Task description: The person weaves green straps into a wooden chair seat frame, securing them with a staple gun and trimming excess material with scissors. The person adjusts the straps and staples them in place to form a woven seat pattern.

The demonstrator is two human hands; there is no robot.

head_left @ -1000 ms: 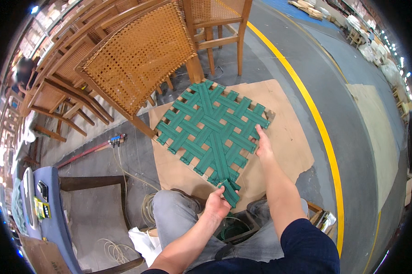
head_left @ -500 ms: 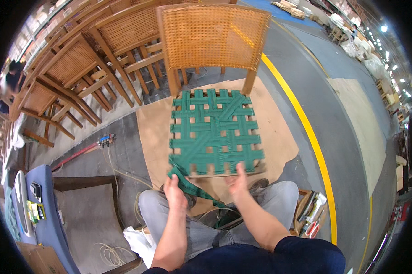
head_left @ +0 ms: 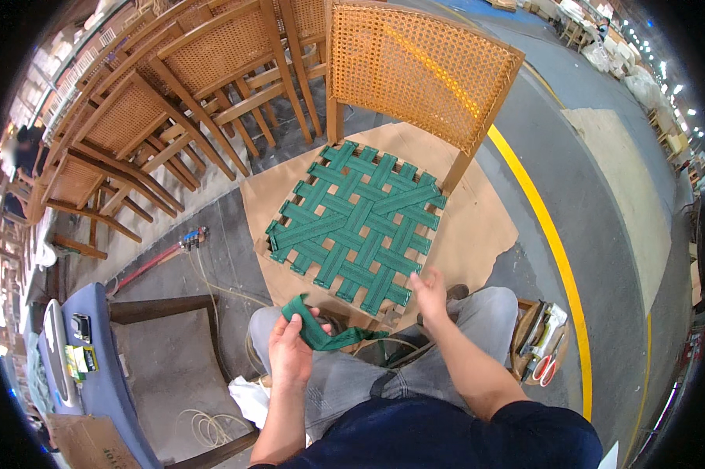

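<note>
In front of me stands a wooden chair with a woven cane backrest (head_left: 415,74), turned at an angle. Green webbing strips cross over and under on its seat (head_left: 360,219), with two strips running diagonally. My left hand (head_left: 290,348) pinches the end of a loose green webbing strap (head_left: 315,334) between thumb and fingers, left of the seat's near corner. The strap trails right toward a round container between my legs, mostly hidden. By the seat's near right edge is my right hand (head_left: 430,297), fingers apart; whether it touches the frame I cannot tell.
Cane-backed chairs (head_left: 219,59) crowd the far left. Brown paper (head_left: 477,227) lies under the chair. A stool with scissors (head_left: 544,369) and tools stands at my right, a blue padded piece (head_left: 106,336) at my left. An air hose manifold (head_left: 194,237) and a yellow floor line (head_left: 536,211) also show.
The chair has turned clockwise, its backrest swinging right. My left hand has drawn down from the seat and now grips the strap's end. My right hand has shifted slightly right.
</note>
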